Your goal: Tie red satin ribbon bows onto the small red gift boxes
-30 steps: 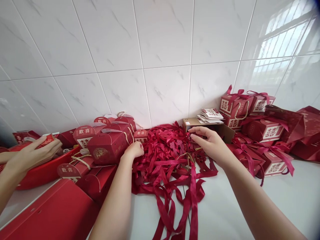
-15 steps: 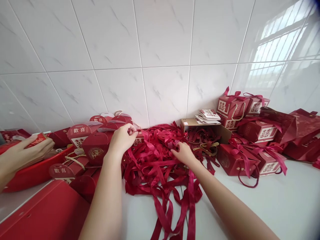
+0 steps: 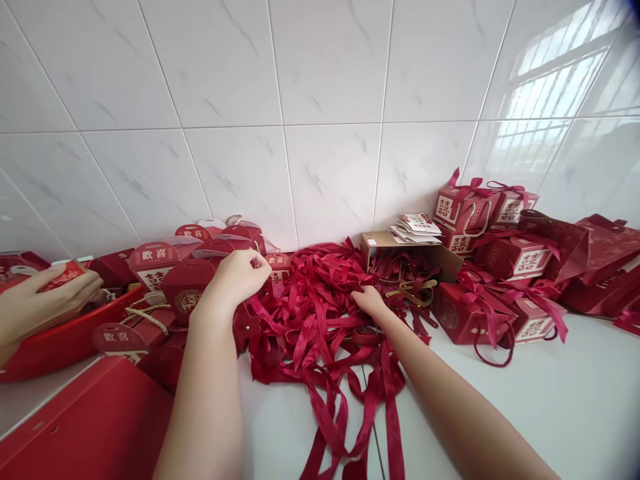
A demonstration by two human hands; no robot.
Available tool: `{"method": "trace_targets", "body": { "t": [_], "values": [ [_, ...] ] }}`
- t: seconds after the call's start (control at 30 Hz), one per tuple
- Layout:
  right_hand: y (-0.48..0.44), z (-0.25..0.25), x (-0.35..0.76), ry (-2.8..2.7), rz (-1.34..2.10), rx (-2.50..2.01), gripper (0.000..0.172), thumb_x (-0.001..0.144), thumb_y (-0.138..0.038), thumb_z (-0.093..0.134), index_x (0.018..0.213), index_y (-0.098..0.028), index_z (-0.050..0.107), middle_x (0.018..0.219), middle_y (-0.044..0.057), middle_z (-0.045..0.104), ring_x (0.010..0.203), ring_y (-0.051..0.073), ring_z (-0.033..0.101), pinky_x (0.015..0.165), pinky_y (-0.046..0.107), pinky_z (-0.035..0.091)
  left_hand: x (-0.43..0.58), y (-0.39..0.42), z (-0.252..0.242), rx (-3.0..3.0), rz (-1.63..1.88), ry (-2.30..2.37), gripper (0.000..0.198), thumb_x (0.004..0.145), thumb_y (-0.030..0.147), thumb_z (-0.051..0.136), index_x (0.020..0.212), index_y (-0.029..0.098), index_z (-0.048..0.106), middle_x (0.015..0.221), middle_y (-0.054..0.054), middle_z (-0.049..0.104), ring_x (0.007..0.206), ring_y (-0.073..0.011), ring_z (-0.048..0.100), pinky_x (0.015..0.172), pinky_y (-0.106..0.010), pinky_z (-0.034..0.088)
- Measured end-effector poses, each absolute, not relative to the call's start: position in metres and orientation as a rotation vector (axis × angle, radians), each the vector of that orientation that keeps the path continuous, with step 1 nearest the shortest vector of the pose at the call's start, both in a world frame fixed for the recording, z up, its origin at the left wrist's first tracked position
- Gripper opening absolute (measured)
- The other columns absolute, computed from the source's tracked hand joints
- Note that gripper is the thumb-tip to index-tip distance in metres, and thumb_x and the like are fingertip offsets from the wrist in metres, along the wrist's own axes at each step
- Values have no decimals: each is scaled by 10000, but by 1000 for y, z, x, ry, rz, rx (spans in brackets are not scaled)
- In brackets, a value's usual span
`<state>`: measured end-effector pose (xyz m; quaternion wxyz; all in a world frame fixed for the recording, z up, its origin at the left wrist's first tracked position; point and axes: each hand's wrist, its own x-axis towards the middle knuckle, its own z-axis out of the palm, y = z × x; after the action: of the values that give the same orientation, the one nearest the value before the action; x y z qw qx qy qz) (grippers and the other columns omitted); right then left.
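Observation:
A tangled heap of dark red satin ribbon (image 3: 320,300) lies in front of me, with long strands trailing towards me. My right hand (image 3: 371,301) reaches into its right side, fingers closed on ribbon there; the fingertips are partly hidden. My left hand (image 3: 243,279) is curled in a pinch above the heap's left edge, beside the red gift boxes (image 3: 183,287). Whatever it may pinch is too small to make out. Just past my right hand, an open cardboard box (image 3: 373,248) on its side spills dark red straps (image 3: 403,273) with metal-looking parts.
Another person's hand (image 3: 55,300) holds a red packet over a red basin (image 3: 60,352) at left. A large red box (image 3: 90,420) lies near left. Folded cards (image 3: 416,228) top the cardboard box. Ribbon-tied gift boxes (image 3: 475,317) and red bags (image 3: 600,267) stand right; a tiled wall (image 3: 330,180) is behind.
My right hand has closed more and shifted slightly right at the heap. My left hand has drifted a little left, still pinched. The view has moved slightly.

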<state>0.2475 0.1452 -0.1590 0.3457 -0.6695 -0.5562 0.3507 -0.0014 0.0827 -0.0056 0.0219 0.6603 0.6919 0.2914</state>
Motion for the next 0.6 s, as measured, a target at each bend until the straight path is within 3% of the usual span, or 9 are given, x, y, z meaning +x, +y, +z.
{"method": "trace_targets", "body": {
  "t": [0.17, 0.27, 0.37, 0.47, 0.6],
  "values": [
    [127, -129, 253, -1417, 1104, -1442, 202, 893, -298, 547, 972, -127, 619, 889, 70, 676, 783, 179, 647, 691, 328, 541, 3, 76, -4, 2127, 707, 1942, 166, 658, 226, 513, 758, 218, 646, 677, -1, 614, 561, -172, 561, 497, -245, 408],
    [111, -101, 262, -1432, 1189, -1217, 174, 808, -308, 605, 862, -144, 624, 793, 63, 691, 740, 181, 654, 676, 304, 534, 8, 73, -4, 2166, 692, 1906, 188, 664, 207, 505, 814, 231, 616, 735, 5, 610, 596, -166, 561, 515, -237, 414],
    [98, -81, 268, -1478, 1235, -1046, 268, 722, -416, 673, 752, -159, 603, 753, 31, 671, 699, 150, 630, 675, 274, 516, 14, 70, -2, 2199, 698, 1859, 151, 696, 218, 491, 815, 229, 582, 757, 4, 593, 610, -163, 545, 519, -240, 404],
    [91, -75, 270, -1545, 1255, -988, 383, 727, -542, 637, 717, -162, 593, 697, 9, 636, 620, 122, 582, 635, 261, 492, 19, 67, -1, 2240, 675, 1775, 140, 712, 213, 466, 808, 231, 566, 750, 2, 576, 612, -163, 529, 515, -242, 397],
    [86, -72, 271, -1662, 1201, -1101, 394, 729, -545, 638, 718, -151, 616, 620, -6, 599, 551, 123, 518, 556, 252, 423, 26, 59, 2, 2242, 563, 1678, 128, 712, 210, 458, 766, 246, 569, 745, 0, 570, 621, -171, 527, 514, -244, 404]
  ]
}}
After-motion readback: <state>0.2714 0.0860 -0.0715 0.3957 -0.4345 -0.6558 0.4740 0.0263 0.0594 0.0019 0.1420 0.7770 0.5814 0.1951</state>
